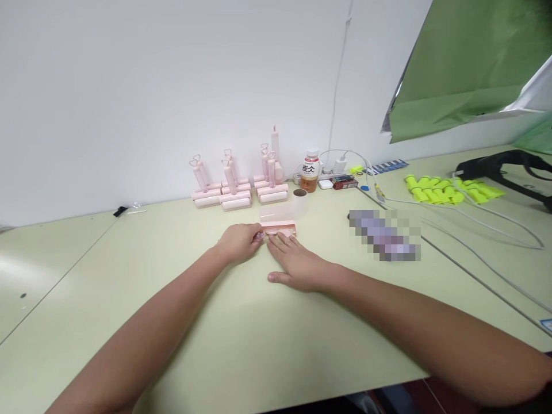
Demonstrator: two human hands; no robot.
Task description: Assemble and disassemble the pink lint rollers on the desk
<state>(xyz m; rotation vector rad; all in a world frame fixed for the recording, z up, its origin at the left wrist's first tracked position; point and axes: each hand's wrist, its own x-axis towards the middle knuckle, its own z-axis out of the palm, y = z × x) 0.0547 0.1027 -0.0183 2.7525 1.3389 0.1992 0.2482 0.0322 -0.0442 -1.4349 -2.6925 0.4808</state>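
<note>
My left hand (242,241) is closed around the handle of a pink lint roller (282,226), low over the table. Most of the handle is hidden by the fingers. My right hand (297,263) lies with its fingers stretched out, their tips at the near edge of the roller's head and the thumb apart on the tabletop. Just behind the roller stands a white roll with a brown core (300,201). To its left is a clear, see-through sheet or cover (276,211) whose kind I cannot make out.
Several pink lint rollers (235,198) stand upright along the wall. Beside them are a labelled bottle (309,172), a white case (325,184) and a dark red box (345,184). Further right lie a blurred-out object (383,236), yellow-green pieces (448,191), white cables (495,215) and a black tool (509,167).
</note>
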